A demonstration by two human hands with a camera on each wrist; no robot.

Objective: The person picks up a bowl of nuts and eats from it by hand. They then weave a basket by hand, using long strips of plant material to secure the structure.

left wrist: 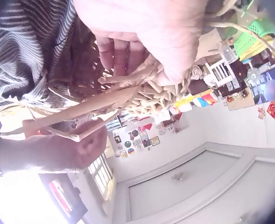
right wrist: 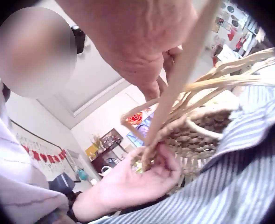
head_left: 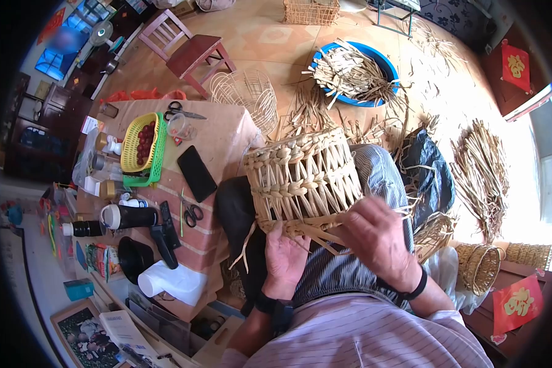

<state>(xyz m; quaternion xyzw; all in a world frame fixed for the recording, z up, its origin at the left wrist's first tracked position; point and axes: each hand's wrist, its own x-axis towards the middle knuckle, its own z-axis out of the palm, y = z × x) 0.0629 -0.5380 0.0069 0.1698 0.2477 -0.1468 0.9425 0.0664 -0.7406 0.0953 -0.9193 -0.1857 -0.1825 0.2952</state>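
- Left hand (head_left: 283, 256) pinches straw strands (head_left: 316, 235) at the woven basket (head_left: 302, 178) rim.
- Right hand (head_left: 377, 239) grasps strands beside it.
- Beyond both hands, blue basin (head_left: 383, 64) holds straw.

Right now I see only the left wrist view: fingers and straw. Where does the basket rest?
Observer: Head view: the woven basket lies on its side on the person's lap.
Operator: What does the left hand hold?
Observer: Right wrist view: the left hand curls round a loose strand at the basket's rim.
Operator: Is more straw near?
Observer: A blue basin of strips stands on the floor beyond the basket.
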